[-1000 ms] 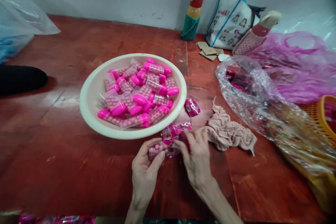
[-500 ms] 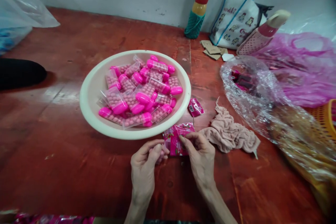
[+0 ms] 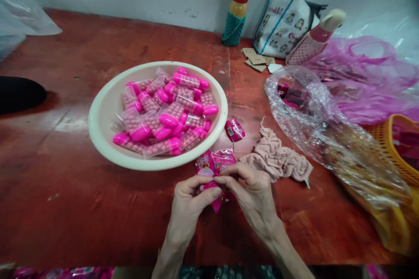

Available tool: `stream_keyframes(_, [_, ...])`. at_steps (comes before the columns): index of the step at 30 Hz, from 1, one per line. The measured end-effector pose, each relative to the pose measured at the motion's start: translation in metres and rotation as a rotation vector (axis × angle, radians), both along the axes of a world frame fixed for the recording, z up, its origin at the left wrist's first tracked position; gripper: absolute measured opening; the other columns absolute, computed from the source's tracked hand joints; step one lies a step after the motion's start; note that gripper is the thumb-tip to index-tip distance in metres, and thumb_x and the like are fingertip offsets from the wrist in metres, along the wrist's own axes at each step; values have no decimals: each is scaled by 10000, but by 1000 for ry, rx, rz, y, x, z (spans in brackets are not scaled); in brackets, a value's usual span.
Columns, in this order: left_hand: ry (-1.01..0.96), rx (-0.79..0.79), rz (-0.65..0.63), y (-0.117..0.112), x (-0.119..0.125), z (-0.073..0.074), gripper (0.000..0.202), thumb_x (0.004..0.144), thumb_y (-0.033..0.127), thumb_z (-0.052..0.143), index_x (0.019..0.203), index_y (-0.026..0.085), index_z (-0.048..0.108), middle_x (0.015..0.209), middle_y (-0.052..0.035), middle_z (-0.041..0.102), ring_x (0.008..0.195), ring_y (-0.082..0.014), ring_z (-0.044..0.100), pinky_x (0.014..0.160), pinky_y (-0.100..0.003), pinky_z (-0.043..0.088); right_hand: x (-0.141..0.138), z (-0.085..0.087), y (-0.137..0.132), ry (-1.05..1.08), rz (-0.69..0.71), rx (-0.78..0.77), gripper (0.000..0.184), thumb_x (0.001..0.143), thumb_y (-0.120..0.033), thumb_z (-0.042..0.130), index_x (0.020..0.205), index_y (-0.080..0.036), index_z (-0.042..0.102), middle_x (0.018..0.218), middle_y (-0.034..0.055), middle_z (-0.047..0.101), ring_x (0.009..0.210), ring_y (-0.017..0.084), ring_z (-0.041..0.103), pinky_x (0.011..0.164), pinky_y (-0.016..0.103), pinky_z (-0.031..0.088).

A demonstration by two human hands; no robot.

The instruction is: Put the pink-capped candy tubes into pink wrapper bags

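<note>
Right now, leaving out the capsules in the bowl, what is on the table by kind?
Cream bowl: 1
Bottles: 2
Tote bag: 1
Beige cloth: 1
Loose pink sachet: 1
Orange basket: 1
Total: 7

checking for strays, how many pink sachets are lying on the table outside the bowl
3 at least: one pink sachet alone right of the bowl, two side by side just beyond the hands. The hands hold another; more may be hidden beneath them.
</note>
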State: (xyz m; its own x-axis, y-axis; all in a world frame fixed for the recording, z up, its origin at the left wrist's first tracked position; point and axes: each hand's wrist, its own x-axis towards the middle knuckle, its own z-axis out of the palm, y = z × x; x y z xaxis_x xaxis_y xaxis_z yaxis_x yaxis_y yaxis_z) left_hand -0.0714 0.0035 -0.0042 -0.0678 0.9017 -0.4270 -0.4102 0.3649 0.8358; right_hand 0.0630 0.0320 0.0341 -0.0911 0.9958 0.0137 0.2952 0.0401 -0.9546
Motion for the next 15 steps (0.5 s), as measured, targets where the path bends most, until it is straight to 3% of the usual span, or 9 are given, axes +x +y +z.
stream_keyframes(2, [21, -32, 30, 0, 1, 1, 115, 586, 199, 782, 677, 167, 721, 571, 18, 624, 544, -95, 529, 539, -195, 420, 5, -2, 0, 44, 16, -101, 86, 805, -240, 620, 789, -195, 691, 653, -21, 646, 570, 98, 539, 530, 188, 406])
stream_keyframes(6, [8, -76, 93, 2, 3, 2, 99, 578, 203, 784, 624, 164, 706, 560, 28, 617, 535, -90, 519, 552, -201, 427, 21, -12, -1, 274, -39, -344, 361, 883, -464, 447, 921, -191, 679, 713, 20, 644, 646, 127, 560, 583, 222, 425])
stream_keyframes(10, [33, -51, 64, 4, 5, 0, 93, 588, 198, 779, 607, 155, 699, 557, 30, 608, 535, -80, 502, 546, -185, 416, 30, -17, -1, 449, 60, -507, 220, 727, -366, 700, 859, -190, 683, 714, -5, 646, 640, 114, 556, 610, 218, 418])
stream_keyframes(12, [32, -44, 50, 3, 6, -1, 89, 600, 201, 773, 612, 153, 699, 558, 29, 607, 537, -79, 503, 550, -183, 418, 28, -16, -1, 428, 76, -488, 163, 677, -310, 747, 722, -167, 682, 635, -25, 611, 584, 94, 515, 570, 202, 392])
stream_keyframes(15, [-14, -64, 76, 2, 7, -2, 114, 594, 220, 778, 662, 160, 709, 561, 28, 608, 517, -72, 501, 522, -173, 413, 20, -16, -3, 380, -18, -423, 218, 704, -338, 714, 626, -146, 648, 573, -29, 575, 534, 86, 464, 535, 205, 372])
